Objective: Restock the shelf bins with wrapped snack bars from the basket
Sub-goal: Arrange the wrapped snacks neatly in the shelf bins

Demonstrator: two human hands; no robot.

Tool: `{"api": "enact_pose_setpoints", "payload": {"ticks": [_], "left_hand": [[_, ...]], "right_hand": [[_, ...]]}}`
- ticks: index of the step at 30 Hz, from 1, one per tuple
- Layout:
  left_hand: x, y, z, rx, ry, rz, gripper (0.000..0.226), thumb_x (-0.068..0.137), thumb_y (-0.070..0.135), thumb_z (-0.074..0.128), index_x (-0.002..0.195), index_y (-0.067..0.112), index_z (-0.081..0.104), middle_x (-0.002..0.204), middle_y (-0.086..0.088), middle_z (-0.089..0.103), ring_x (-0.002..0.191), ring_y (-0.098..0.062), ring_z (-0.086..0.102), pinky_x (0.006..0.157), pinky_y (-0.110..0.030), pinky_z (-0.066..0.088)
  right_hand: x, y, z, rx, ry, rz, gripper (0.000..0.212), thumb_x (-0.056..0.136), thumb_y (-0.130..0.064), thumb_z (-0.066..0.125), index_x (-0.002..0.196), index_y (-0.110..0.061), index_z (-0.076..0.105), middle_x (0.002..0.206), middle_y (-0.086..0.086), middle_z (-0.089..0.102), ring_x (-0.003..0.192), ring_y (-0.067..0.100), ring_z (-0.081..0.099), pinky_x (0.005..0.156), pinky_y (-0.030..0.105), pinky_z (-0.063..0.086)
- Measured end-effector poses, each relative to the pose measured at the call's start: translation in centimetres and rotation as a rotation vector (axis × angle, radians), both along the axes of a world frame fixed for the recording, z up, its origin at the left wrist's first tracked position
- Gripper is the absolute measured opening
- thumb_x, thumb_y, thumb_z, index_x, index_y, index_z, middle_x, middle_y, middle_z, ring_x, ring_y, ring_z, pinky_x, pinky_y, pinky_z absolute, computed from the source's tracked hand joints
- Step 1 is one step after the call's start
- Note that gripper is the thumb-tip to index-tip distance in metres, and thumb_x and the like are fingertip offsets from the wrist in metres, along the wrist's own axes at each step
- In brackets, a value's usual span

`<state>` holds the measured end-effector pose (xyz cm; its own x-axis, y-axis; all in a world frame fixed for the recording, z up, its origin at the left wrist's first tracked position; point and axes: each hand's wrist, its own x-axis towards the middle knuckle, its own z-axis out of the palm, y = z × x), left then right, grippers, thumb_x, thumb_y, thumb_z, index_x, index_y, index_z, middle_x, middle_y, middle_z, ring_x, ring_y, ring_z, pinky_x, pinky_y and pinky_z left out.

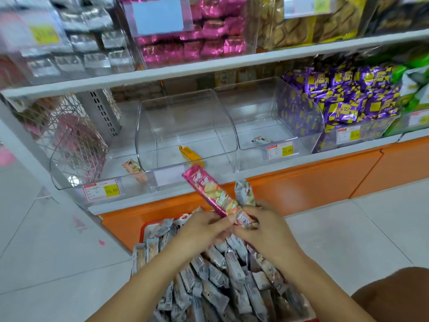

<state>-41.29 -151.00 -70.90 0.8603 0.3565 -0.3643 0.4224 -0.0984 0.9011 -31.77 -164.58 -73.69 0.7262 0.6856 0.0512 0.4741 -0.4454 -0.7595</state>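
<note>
A red basket on the floor is packed with several silver-wrapped snack bars. Above it my left hand and my right hand meet on a long pink-wrapped bar that tilts up to the left. My right hand also holds a silver-wrapped bar standing upright behind the pink one. Three clear shelf bins stand in front: the left bin holds one peach bar, the middle bin one orange bar, the right bin one silver bar.
A bin of purple-and-yellow packets stands to the right of the clear bins. The upper shelf carries silver packs, pink packs and gold packs. An orange shelf base runs under the bins. Pale floor tiles lie to the left.
</note>
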Motion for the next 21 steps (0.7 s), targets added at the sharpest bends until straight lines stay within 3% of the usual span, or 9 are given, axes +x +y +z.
{"api": "enact_pose_setpoints", "payload": {"ticks": [3, 7, 10, 14, 18, 21], "left_hand": [[0.8, -1.3, 3.1, 0.034, -0.237, 0.094, 0.038, 0.077, 0.043, 0.073, 0.098, 0.012, 0.069, 0.095, -0.012, 0.072, 0.091, -0.026, 0.068, 0.088, -0.039, 0.054], [1.7, -2.2, 8.0, 0.055, -0.419, 0.131, 0.020, 0.084, 0.028, 0.071, 0.096, 0.013, 0.068, 0.097, -0.024, 0.068, 0.089, -0.033, 0.067, 0.086, -0.046, 0.054], [2.4, -1.7, 11.6, -0.001, -0.457, 0.117, 0.017, 0.088, 0.014, 0.062, 0.102, 0.006, 0.068, 0.099, -0.026, 0.068, 0.080, -0.022, 0.067, 0.076, -0.036, 0.059], [3.1, -0.2, 16.1, 0.061, -0.492, 0.058, 0.020, 0.092, 0.018, 0.059, 0.103, 0.006, 0.070, 0.082, -0.007, 0.073, 0.067, -0.010, 0.066, 0.061, -0.020, 0.054], [4.4, 1.3, 20.5, 0.379, -0.561, 0.079, 0.021, 0.091, 0.039, 0.059, 0.094, 0.022, 0.069, 0.076, 0.002, 0.070, 0.070, -0.010, 0.067, 0.070, -0.027, 0.057], [5.6, 2.7, 23.8, 0.618, -0.542, 0.091, 0.021, 0.089, 0.041, 0.058, 0.089, 0.022, 0.068, 0.085, -0.004, 0.072, 0.083, -0.023, 0.069, 0.082, -0.044, 0.055]], "right_hand": [[-0.2, -1.0, 4.2, 0.173, -0.144, -0.042, 0.032, 0.076, -0.032, 0.076, 0.107, -0.037, 0.069, 0.105, -0.014, 0.049, 0.094, 0.001, 0.049, 0.074, 0.009, 0.038], [0.2, -1.6, 9.5, 0.260, -0.213, -0.005, 0.026, 0.073, -0.042, 0.074, 0.092, -0.054, 0.061, 0.101, -0.015, 0.047, 0.093, -0.005, 0.051, 0.073, 0.003, 0.037], [0.9, -1.3, 13.5, 0.275, -0.249, 0.020, 0.019, 0.071, -0.051, 0.072, 0.083, -0.056, 0.058, 0.095, -0.012, 0.047, 0.087, -0.004, 0.052, 0.070, 0.007, 0.038], [1.9, -0.2, 18.7, 0.075, -0.399, 0.052, 0.019, 0.074, -0.063, 0.062, 0.076, -0.050, 0.048, 0.093, -0.010, 0.043, 0.083, 0.000, 0.050, 0.066, 0.008, 0.037], [3.3, 1.9, 24.0, 0.050, -0.577, 0.044, 0.037, 0.079, -0.054, 0.065, 0.060, -0.039, 0.038, 0.075, -0.004, 0.041, 0.077, 0.011, 0.040, 0.056, 0.013, 0.028], [4.7, 4.0, 27.6, -0.001, -0.682, 0.056, 0.027, 0.079, -0.052, 0.065, 0.070, -0.030, 0.052, 0.067, -0.003, 0.044, 0.080, 0.017, 0.041, 0.052, 0.014, 0.023]]}}
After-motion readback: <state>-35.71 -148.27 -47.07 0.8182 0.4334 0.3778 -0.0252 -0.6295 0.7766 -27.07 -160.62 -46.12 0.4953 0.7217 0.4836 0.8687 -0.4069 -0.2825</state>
